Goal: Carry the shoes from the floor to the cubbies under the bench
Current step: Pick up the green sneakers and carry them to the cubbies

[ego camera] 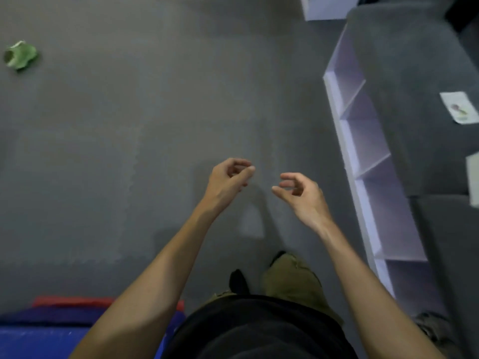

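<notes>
- Green shoe (20, 55): lies on the floor (129, 125), far left, well apart from the cubbies (363, 141) at right.
- Left hand (228, 177), right hand (300, 195): fingers loosely curled, released, holding nothing.
- Handling, as judged: probably light, soft and pliable; pinch at the collar opening.

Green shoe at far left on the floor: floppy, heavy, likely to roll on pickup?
The green shoe looks compact and low-cut, so probably light. Its uneven, slumped outline hints at a soft upper that may give under the grip, though blur hides the material. It lies low on the gray floor with no round shape, so rolling seems unlikely.
</notes>
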`<state>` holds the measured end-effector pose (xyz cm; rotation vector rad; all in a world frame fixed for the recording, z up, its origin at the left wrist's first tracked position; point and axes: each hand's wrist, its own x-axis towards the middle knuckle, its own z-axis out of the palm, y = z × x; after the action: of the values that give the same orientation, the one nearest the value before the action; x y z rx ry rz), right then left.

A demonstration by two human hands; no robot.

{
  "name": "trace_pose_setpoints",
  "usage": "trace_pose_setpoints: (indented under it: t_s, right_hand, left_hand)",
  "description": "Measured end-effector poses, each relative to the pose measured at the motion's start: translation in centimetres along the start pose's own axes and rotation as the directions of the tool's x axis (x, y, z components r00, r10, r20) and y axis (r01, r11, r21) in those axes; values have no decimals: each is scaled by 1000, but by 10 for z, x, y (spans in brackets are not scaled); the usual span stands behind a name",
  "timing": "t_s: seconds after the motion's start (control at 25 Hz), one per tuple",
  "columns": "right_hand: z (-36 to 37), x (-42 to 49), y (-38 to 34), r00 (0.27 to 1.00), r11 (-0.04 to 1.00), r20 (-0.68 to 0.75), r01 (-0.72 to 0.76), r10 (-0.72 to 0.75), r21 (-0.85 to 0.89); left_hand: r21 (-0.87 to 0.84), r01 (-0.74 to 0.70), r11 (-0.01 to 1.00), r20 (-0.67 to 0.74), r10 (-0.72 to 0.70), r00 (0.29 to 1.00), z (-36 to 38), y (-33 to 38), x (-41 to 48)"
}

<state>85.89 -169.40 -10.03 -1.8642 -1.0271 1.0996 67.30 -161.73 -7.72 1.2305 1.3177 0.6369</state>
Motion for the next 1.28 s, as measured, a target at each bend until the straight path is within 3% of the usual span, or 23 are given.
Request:
trace_pose_setpoints:
  t_s: [0.28,0.48,0.72,0.88,1.12,1.28]
  right_hand:
    - [78,186,-65,959,990,259,131,-115,-45]
    - [110,320,-141,905,985,394,173,-159,-2]
    - [161,477,-270,764,920,539,388,-355,56]
    - [232,564,-329,695,889,608,457,-384,39]
    - [350,693,-403,727,894,622,438,-291,-94]
    - [408,767,-452,764,906,603,394,-230,-155]
  left_hand:
    - [-66,-143,987,-260,122,958,-86,66,134]
    - [-140,109,984,-395,-157,905,-115,62,214]
    - [-290,153,945,-576,-300,760,-167,63,300]
    - [-351,131,927,-593,-329,735,-220,67,384]
    - [-384,53,922,-596,-291,749,-375,114,559]
    - [-314,-50,948,-630,-169,758,-492,173,659]
